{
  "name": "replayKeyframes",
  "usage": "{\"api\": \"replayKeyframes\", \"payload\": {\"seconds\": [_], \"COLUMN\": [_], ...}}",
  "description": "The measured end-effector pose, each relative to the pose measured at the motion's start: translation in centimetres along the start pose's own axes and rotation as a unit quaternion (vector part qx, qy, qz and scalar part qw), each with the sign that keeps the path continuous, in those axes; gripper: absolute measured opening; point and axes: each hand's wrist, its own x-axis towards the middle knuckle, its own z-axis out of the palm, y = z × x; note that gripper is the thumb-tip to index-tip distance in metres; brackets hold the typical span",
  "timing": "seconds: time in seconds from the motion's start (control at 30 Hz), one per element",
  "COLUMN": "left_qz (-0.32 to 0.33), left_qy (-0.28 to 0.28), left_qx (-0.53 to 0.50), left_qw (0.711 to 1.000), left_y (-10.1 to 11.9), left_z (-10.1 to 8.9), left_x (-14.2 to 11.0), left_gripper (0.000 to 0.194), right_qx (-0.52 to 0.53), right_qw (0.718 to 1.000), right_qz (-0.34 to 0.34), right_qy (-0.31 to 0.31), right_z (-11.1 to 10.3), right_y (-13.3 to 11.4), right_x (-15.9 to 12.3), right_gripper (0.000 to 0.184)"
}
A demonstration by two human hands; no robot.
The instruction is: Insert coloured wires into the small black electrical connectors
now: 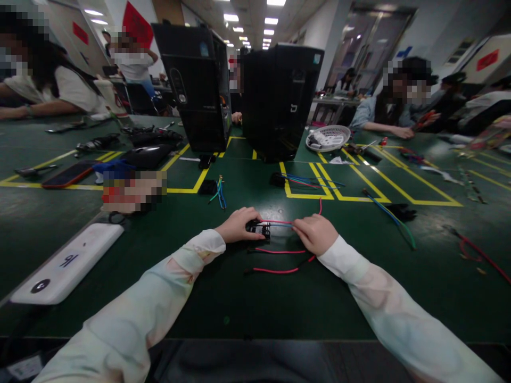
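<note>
My left hand point(238, 225) is closed round a small black connector block point(261, 230) on the green table point(239, 303). My right hand point(315, 233) pinches the thin red and blue wires point(277, 223) that run from the block. Two loose red wires point(279, 260) lie on the table just below my hands. Both of my sleeves are pale.
Two black computer towers point(279, 98) stand at the far middle. A white flat device point(67, 263) lies at the left, a white basket point(328, 137) at the far right. Bundles of coloured wires point(217, 191) lie inside yellow floor-tape boxes. Other people sit round the table.
</note>
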Motion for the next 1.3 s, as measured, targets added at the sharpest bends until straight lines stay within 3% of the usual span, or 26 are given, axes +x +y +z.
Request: {"api": "replayKeyframes", "payload": {"seconds": [0.1, 0.27, 0.47, 0.67, 0.83, 1.0, 1.2, 1.3], "left_qz": [0.001, 0.001, 0.0, 0.001, -0.001, -0.004, -0.001, -0.004], "left_qy": [0.004, 0.017, 0.003, 0.006, 0.004, 0.003, 0.004, 0.006], "left_qx": [0.004, 0.004, 0.012, 0.008, 0.015, 0.015, 0.014, 0.017], "left_qw": [1.0, 1.0, 1.0, 1.0, 1.0, 1.0, 1.0, 1.0], "left_y": [0.0, -0.06, 0.02, -0.11, -0.04, 0.04, 0.07, 0.11], "left_z": [-0.03, -0.01, 0.07, 0.11, 0.16, 0.12, 0.12, 0.13], "left_x": [0.05, 0.09, 0.12, 0.15, 0.21, 0.18, 0.18, 0.16], "left_gripper": [0.044, 0.044, 0.043, 0.044, 0.044, 0.044, 0.043, 0.043], "right_qx": [-0.027, 0.0, -0.053, -0.003, -0.049, 0.001, -0.052, -0.029], "right_qw": [0.999, 0.999, 0.998, 0.997, 0.998, 0.997, 0.999, 0.999], "right_qz": [0.027, -0.045, 0.039, -0.076, 0.022, -0.079, 0.005, -0.041], "right_qy": [0.021, -0.009, 0.02, -0.024, 0.019, -0.022, 0.01, -0.012], "right_z": [0.08, 0.21, 0.03, -0.25, -0.38, -0.06, -0.38, -0.31], "right_y": [0.06, -0.61, -0.51, -0.41, -0.09, -0.29, -0.06, -0.27], "right_x": [0.22, 0.18, 0.34, 0.27, 0.45, 0.26, 0.39, 0.31], "right_gripper": [0.029, 0.029, 0.031, 0.031, 0.031, 0.029, 0.028, 0.028]}}
